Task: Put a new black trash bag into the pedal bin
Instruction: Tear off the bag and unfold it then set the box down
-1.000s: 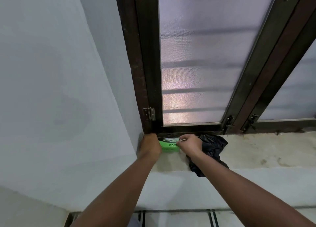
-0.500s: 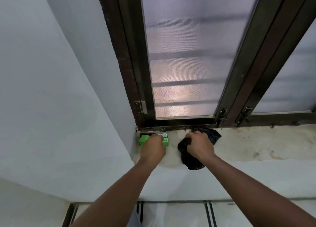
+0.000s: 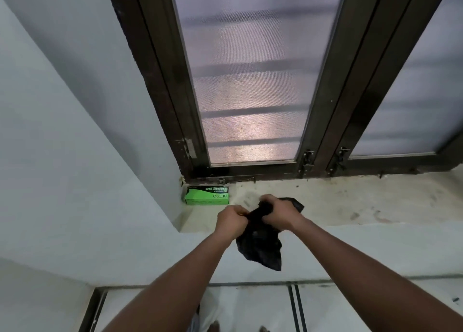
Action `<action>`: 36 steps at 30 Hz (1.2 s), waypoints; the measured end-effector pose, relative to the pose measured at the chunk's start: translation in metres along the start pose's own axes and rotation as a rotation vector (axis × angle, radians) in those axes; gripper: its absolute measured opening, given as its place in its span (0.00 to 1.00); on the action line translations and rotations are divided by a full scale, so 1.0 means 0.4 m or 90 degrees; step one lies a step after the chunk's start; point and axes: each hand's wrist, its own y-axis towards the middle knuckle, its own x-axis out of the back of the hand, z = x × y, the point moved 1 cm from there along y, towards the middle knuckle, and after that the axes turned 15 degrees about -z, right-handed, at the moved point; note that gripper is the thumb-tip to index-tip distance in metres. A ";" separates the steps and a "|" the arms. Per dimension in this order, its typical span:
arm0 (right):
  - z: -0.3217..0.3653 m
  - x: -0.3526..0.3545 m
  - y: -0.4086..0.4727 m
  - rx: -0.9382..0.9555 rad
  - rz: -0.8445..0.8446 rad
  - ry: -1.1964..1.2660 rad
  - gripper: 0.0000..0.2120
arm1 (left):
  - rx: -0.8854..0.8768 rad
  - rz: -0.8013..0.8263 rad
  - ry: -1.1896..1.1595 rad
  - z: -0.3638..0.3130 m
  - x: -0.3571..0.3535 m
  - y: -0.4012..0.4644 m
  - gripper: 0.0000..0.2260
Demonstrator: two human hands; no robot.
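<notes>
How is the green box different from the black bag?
The green box is a stiff rectangle with printed words; the black bag is plain, soft and crumpled. The box lies flat on the window ledge, untouched; the bag hangs off the ledge's front edge, gripped by the left hand and right hand. The box sits in the corner by the wall.

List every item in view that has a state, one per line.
black trash bag: crumpled, unopened, gripped by both hands above the sill edge
left hand: closed on the bag
right hand: closed on the bag
green bag box: lying flat on the sill, in the corner
window: shut
</notes>
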 end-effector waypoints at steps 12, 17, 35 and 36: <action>-0.006 0.119 -0.101 0.088 0.008 -0.087 0.15 | -0.271 -0.148 0.091 -0.009 0.115 -0.035 0.20; 0.030 0.096 -0.214 -0.052 0.005 0.290 0.05 | -0.406 -0.282 0.146 0.020 0.151 -0.116 0.20; 0.214 -0.208 -0.679 -0.033 -0.498 0.132 0.09 | 0.231 0.151 -0.581 0.321 0.306 -0.444 0.10; 0.233 -0.213 -0.714 0.018 -0.498 0.133 0.06 | 0.223 0.132 -0.590 0.334 0.317 -0.463 0.13</action>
